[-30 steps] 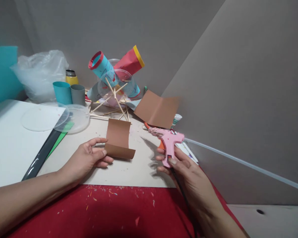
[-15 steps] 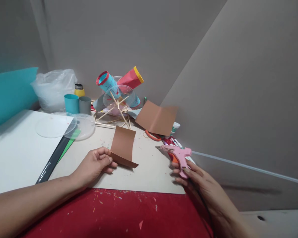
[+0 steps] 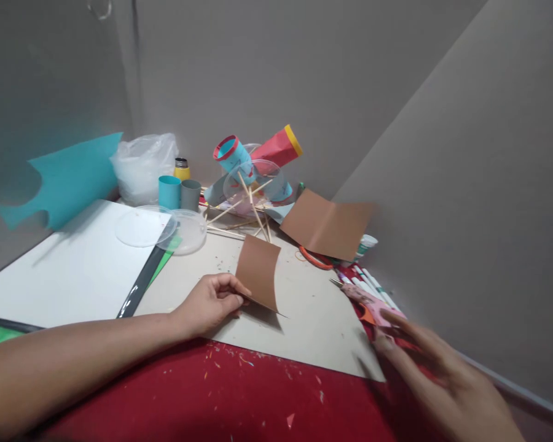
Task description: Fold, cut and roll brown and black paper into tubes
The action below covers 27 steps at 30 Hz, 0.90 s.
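My left hand [image 3: 216,301] pinches the near edge of a small, curved piece of brown card [image 3: 258,270], held slightly raised over the pale board [image 3: 322,334]. To the right, a pink hot glue gun [image 3: 366,297] lies low by the board's edge, its metal nozzle pointing left. My right hand [image 3: 437,368] is just behind it, fingers stretched out and slightly blurred, seemingly off the grip. Part of the glue gun's handle is hidden by the fingers.
A folded brown card [image 3: 327,224] leans at the back right, near orange-handled scissors [image 3: 316,258] and several white markers [image 3: 373,282]. Behind stands a stick frame [image 3: 251,202] with coloured paper tubes [image 3: 279,147]. Clear plastic lids [image 3: 184,230], cups [image 3: 169,192] and a white sheet [image 3: 83,264] are left.
My right hand has lowered the glue gun to the right side and loosened its fingers from it. My left hand still holds the brown card, its near edge now tilted differently. The view has turned left.
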Available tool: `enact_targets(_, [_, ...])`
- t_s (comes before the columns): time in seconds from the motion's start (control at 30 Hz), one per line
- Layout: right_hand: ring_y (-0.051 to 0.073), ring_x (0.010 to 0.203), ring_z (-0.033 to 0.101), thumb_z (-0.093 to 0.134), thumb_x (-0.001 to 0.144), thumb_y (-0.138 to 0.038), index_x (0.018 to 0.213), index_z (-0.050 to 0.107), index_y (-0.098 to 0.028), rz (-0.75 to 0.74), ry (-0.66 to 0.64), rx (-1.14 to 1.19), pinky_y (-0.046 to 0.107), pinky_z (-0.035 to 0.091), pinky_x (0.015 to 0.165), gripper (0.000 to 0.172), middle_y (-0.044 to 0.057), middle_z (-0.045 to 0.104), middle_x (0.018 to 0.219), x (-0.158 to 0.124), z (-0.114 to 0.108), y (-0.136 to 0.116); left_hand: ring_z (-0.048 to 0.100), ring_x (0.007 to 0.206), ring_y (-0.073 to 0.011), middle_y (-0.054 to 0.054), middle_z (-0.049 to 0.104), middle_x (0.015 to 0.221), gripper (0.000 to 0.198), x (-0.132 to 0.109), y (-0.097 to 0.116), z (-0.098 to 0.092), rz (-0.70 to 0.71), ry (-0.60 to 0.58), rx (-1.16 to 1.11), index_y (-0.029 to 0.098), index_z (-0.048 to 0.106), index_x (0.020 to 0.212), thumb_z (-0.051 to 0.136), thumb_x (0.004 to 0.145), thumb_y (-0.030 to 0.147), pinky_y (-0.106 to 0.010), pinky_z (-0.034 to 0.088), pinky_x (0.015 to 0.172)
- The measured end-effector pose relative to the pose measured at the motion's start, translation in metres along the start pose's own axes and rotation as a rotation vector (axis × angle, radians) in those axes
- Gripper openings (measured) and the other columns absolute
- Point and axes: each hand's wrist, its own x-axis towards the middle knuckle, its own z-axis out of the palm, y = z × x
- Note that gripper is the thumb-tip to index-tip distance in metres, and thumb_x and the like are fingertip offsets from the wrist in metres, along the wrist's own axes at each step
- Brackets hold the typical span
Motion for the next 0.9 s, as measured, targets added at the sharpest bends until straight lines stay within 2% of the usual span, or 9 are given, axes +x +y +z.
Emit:
enact_targets(0.1, [0.027, 0.090, 0.071, 0.062, 0.082, -0.048, 0.130, 0.057, -0.030, -0.158, -0.216, 0.123, 0.038, 0.060, 0.077, 0.051, 0.011, 0.066, 0.124, -0.010, 0.029, -0.022, 0.059, 0.069, -0.0128, -0.004, 0.068, 0.077, 0.011, -0.002, -0.003, 0.000, 0.042, -0.031, -0.012, 0.014, 0.068, 0.077, 0.070, 0.068, 0.018, -0.028, 0.049, 0.068])
enact_targets(0.2, [0.025, 0.102, 0.069, 0.062, 0.086, -0.035, 0.137, 0.053, -0.035, -0.386, -0.308, 0.135, 0.035, 0.058, 0.086, 0.052, 0.009, 0.060, 0.133, -0.007, 0.055, -0.037, 0.059, 0.068, -0.0135, -0.005, 0.068, 0.078, 0.013, -0.005, -0.006, 0.001, 0.037, -0.081, -0.067, 0.015, 0.068, 0.077, 0.071, 0.066, 0.020, -0.029, 0.047, 0.067])
enact_targets(0.3, [0.026, 0.118, 0.061, 0.055, 0.089, -0.026, 0.129, 0.061, -0.037, -0.591, -0.373, 0.111, 0.037, 0.055, 0.093, 0.042, 0.008, 0.058, 0.138, 0.006, 0.069, -0.045, 0.058, 0.064, -0.0120, -0.005, 0.069, 0.080, 0.012, -0.008, -0.009, 0.002, 0.047, -0.136, -0.083, 0.015, 0.068, 0.075, 0.070, 0.064, 0.020, -0.029, 0.047, 0.067])
enact_targets(0.37, [0.025, 0.115, 0.063, 0.050, 0.091, -0.022, 0.122, 0.067, -0.037, -0.643, -0.411, 0.125, 0.038, 0.055, 0.092, 0.039, 0.007, 0.063, 0.132, 0.015, 0.071, -0.045, 0.058, 0.062, -0.0110, -0.004, 0.068, 0.078, 0.011, -0.009, -0.011, 0.002, 0.059, -0.155, -0.065, 0.015, 0.068, 0.075, 0.069, 0.065, 0.018, -0.029, 0.047, 0.068])
enact_targets(0.47, [0.025, 0.109, 0.067, 0.050, 0.090, -0.023, 0.116, 0.071, -0.035, -0.626, -0.373, 0.173, 0.039, 0.056, 0.090, 0.035, 0.008, 0.069, 0.122, 0.024, 0.071, -0.043, 0.059, 0.065, -0.0125, -0.004, 0.066, 0.076, 0.015, -0.008, -0.015, 0.000, 0.070, -0.128, -0.034, 0.015, 0.067, 0.083, 0.067, 0.068, 0.020, -0.028, 0.048, 0.066])
enact_targets(0.63, [0.026, 0.110, 0.066, 0.054, 0.088, -0.025, 0.110, 0.074, -0.031, -0.549, -0.211, 0.223, 0.045, 0.053, 0.095, 0.030, 0.007, 0.072, 0.116, 0.033, 0.071, -0.039, 0.063, 0.073, -0.0157, -0.004, 0.064, 0.075, 0.022, -0.002, -0.017, -0.004, 0.054, -0.097, 0.023, 0.015, 0.063, 0.092, 0.066, 0.070, 0.019, -0.027, 0.048, 0.063])
enact_targets(0.77, [0.025, 0.111, 0.065, 0.053, 0.089, -0.019, 0.113, 0.072, -0.032, -0.617, -0.164, 0.257, 0.043, 0.054, 0.095, 0.033, 0.007, 0.071, 0.119, 0.030, 0.064, -0.048, 0.067, 0.075, -0.0172, -0.009, 0.065, 0.098, 0.040, 0.000, -0.007, -0.005, 0.003, 0.005, -0.103, 0.016, 0.055, 0.109, 0.071, 0.074, 0.029, -0.028, 0.052, 0.060])
enact_targets(0.83, [0.024, 0.113, 0.064, 0.052, 0.088, -0.016, 0.117, 0.070, -0.032, -0.667, -0.176, 0.267, 0.042, 0.054, 0.095, 0.038, 0.007, 0.069, 0.123, 0.026, 0.061, -0.055, 0.067, 0.074, -0.0159, -0.008, 0.065, 0.099, 0.046, 0.000, -0.001, -0.006, -0.033, 0.026, -0.176, 0.016, 0.053, 0.115, 0.071, 0.078, 0.036, -0.027, 0.054, 0.060])
enact_targets(0.9, [0.022, 0.115, 0.063, 0.050, 0.088, -0.011, 0.122, 0.067, -0.033, -0.737, -0.210, 0.275, 0.039, 0.054, 0.095, 0.044, 0.007, 0.067, 0.126, 0.019, 0.060, -0.063, 0.066, 0.069, -0.0132, -0.006, 0.066, 0.091, 0.045, 0.000, 0.002, -0.007, -0.055, -0.009, -0.230, 0.016, 0.056, 0.111, 0.072, 0.077, 0.040, -0.024, 0.053, 0.059])
